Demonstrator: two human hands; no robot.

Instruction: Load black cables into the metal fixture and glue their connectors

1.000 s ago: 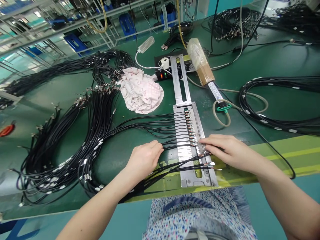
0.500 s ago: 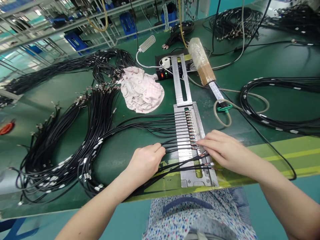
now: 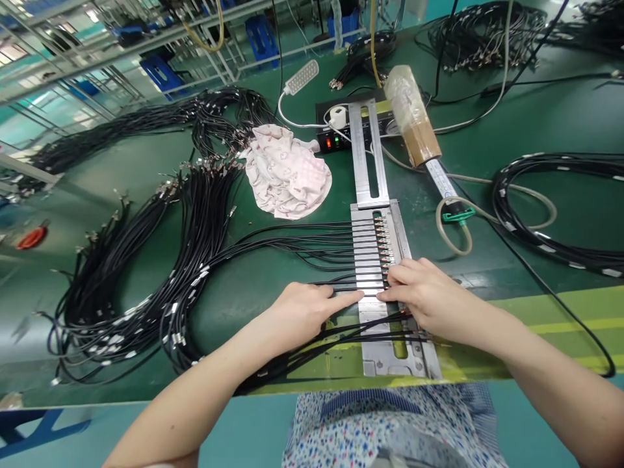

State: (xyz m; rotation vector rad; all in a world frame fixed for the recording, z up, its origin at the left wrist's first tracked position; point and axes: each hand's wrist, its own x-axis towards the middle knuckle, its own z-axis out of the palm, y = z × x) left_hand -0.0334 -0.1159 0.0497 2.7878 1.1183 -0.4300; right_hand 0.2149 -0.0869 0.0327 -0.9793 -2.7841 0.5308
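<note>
A metal fixture (image 3: 370, 260) with a row of slots lies in front of me. Several thin black cables (image 3: 316, 242) run across it from the left, their metal-tipped ends (image 3: 383, 237) lined up in its central channel. My left hand (image 3: 302, 312) is at the fixture's left edge, index finger stretched along a black cable and pressing it at a slot, other fingers curled around the cable. My right hand (image 3: 429, 296) lies over the fixture's right side, thumb and fingers closed at that cable's end, which they hide. Loose cables (image 3: 341, 335) cross the fixture's lower part beneath both hands.
Cable bundles (image 3: 195, 227) with white tags spread on the left; a coil (image 3: 507, 201) lies right. Beyond the fixture are a pink patterned cloth (image 3: 287, 172), a black power box (image 3: 336, 140), a small lamp (image 3: 302, 77) and a wrapped tool (image 3: 412, 117) with a hose.
My left hand has moved right, its index finger now extended onto the fixture. My right fingers have come in over the cable end beside it. The view has shifted slightly.
</note>
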